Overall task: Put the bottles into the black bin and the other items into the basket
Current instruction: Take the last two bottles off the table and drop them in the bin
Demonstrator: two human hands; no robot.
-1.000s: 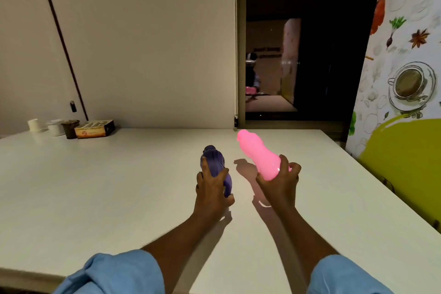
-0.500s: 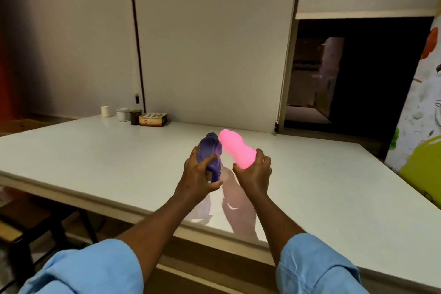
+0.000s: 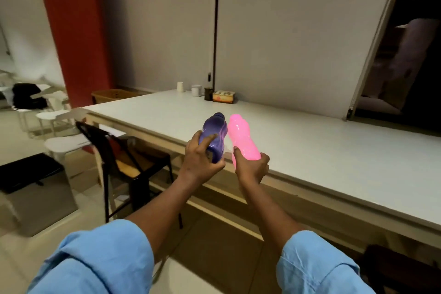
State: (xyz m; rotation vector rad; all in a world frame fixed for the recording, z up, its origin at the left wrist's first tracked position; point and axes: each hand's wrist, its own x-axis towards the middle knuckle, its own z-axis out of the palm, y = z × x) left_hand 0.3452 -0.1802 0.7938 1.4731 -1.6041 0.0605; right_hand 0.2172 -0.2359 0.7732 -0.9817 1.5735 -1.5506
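- White laminate table [image 3: 310,150] fills the right half of the view; the person stands off its near edge.
- Nearest: two light-blue sleeves, forearms raised.
- Left hand [image 3: 200,162] is closed around the base of a purple moulded plastic bottle [image 3: 214,133], fingers clamped on its body.
- Right hand [image 3: 251,169] is clamped on the base of a translucent pink plastic bottle [image 3: 242,138].
- Both bottles are held above the table's edge, touching or nearly so, long axes pointing up and away from the person.
- Left of the hands: a black-framed chair [image 3: 124,160]; beyond it a dark-topped box [image 3: 31,186] on the floor, possibly the black bin, though this cannot be confirmed.
- Farther: a brown woven basket [image 3: 112,95] past the table's far corner.
- Farthest: small cups and a carton [image 3: 223,97] against the wall.
- Judgement: the chair stands between the hands and the box.
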